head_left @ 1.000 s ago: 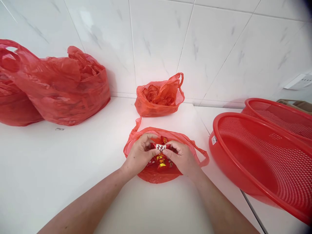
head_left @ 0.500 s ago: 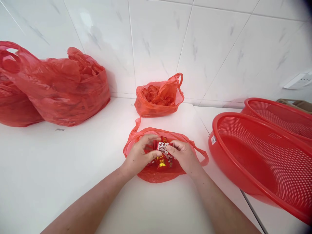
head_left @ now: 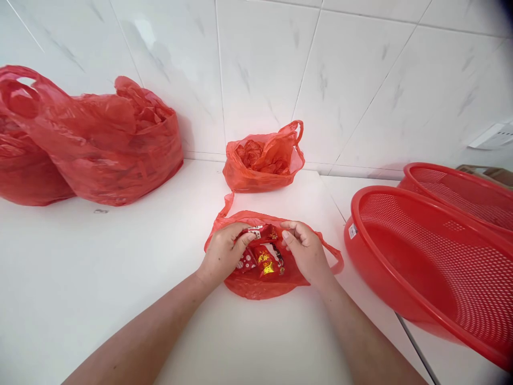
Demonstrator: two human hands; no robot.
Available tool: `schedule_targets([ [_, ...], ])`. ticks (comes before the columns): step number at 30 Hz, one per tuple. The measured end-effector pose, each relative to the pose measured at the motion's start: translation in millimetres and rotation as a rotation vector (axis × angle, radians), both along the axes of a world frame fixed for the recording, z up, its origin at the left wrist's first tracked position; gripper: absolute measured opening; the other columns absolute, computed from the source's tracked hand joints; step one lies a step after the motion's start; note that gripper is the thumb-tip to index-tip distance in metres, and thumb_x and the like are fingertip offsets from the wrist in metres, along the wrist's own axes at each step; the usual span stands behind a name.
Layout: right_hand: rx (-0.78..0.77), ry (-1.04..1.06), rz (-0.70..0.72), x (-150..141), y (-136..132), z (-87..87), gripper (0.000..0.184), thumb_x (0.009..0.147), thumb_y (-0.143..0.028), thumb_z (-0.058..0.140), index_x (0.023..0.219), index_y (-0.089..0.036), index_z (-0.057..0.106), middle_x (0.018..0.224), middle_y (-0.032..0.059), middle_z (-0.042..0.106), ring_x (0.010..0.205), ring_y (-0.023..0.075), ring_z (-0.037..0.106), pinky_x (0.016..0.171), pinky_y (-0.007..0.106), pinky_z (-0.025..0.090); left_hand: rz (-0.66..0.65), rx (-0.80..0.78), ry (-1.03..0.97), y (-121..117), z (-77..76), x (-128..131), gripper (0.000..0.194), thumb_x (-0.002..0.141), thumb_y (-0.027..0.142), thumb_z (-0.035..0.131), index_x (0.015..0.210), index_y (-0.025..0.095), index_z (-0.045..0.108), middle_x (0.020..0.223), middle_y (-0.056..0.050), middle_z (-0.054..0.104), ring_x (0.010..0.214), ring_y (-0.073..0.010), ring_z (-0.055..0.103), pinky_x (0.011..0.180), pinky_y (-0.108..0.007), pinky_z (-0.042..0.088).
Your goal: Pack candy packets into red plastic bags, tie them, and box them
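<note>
A small red plastic bag (head_left: 256,286) lies flat on the white counter (head_left: 120,256), and several red and gold wrapped sweets (head_left: 266,262) rest on it. My left hand (head_left: 223,252) is closed on a small red and white packet (head_left: 256,232) at the bag's upper left. Just right of the packet, my right hand (head_left: 306,251) hovers over the bag with its fingers curled; nothing shows in them.
A filled small red bag (head_left: 262,158) stands behind against the tiled wall. Two large stuffed red bags (head_left: 100,144) sit at the left. Two red perforated plastic baskets (head_left: 433,251) lean at the right over a seam in the counter.
Both hands held the red and white packet together between them. My right hand has now let go and drawn slightly right; my left hand keeps the packet, lowered toward the bag.
</note>
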State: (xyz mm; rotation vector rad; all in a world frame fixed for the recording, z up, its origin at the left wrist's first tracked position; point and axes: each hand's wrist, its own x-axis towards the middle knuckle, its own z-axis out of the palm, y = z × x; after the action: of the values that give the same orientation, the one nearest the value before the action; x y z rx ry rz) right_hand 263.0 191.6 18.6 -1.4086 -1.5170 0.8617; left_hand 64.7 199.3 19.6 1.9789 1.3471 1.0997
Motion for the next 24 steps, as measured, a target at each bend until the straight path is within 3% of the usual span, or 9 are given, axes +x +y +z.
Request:
schedule_targets([
  [3, 0.071, -0.141, 0.03, -1.3, 1.5, -1.9, 0.022, 0.085, -0.024, 0.049, 0.101, -0.025, 0.064, 0.104, 0.0015, 0.067, 0.096, 0.0178, 0.061, 0.085, 0.032, 0.048, 0.061, -0.078, -0.035, 1.8, 1.0, -0.3, 0.024, 0.089, 0.035, 0.046, 0.086, 0.022, 0.066, 0.082, 0.001, 0.069, 0.077, -0.0163, 0.062, 0.068, -0.027, 0.048],
  [7, 0.126, -0.268, 0.271, -0.4, 4.1, -4.8, 0.045, 0.087, -0.011, 0.036, 0.122, -0.029, 0.057, 0.127, -0.0004, 0.057, 0.118, 0.0155, 0.051, 0.102, 0.035, 0.04, 0.117, -0.188, -0.165, 2.4, -0.3, 1.0, 0.023, 0.086, 0.037, 0.051, 0.096, 0.025, 0.067, 0.092, 0.001, 0.071, 0.085, -0.0178, 0.063, 0.075, -0.028, 0.049],
  [10, 0.122, -0.341, 0.335, 1.4, 6.8, -9.7, 0.053, 0.086, -0.007, 0.033, 0.131, -0.03, 0.05, 0.136, 0.0005, 0.051, 0.125, 0.0164, 0.046, 0.105, 0.037, 0.037, 0.158, -0.24, -0.244, 2.3, -2.1, 1.7, 0.027, 0.083, 0.041, 0.055, 0.102, 0.025, 0.067, 0.093, 0.0, 0.071, 0.084, -0.0185, 0.063, 0.076, -0.029, 0.049],
  [16, 0.083, -0.499, 0.19, 2.9, 12.3, -17.6, 0.054, 0.081, -0.009, 0.044, 0.132, -0.027, 0.049, 0.127, 0.0068, 0.055, 0.113, 0.0223, 0.053, 0.094, 0.037, 0.043, 0.153, -0.255, -0.259, 1.6, -1.2, 1.5, 0.025, 0.083, 0.04, 0.054, 0.098, 0.025, 0.066, 0.091, 0.0, 0.069, 0.08, -0.0166, 0.061, 0.075, -0.028, 0.047],
  [24, -0.004, -0.381, 0.129, 0.9, 12.2, -12.9, 0.035, 0.083, -0.014, 0.043, 0.109, -0.028, 0.061, 0.105, 0.0024, 0.067, 0.095, 0.021, 0.061, 0.082, 0.034, 0.044, 0.125, -0.265, -0.267, 3.2, -1.2, 0.9, 0.019, 0.083, 0.038, 0.054, 0.081, 0.021, 0.063, 0.075, 0.002, 0.065, 0.07, -0.0145, 0.059, 0.066, -0.026, 0.045],
])
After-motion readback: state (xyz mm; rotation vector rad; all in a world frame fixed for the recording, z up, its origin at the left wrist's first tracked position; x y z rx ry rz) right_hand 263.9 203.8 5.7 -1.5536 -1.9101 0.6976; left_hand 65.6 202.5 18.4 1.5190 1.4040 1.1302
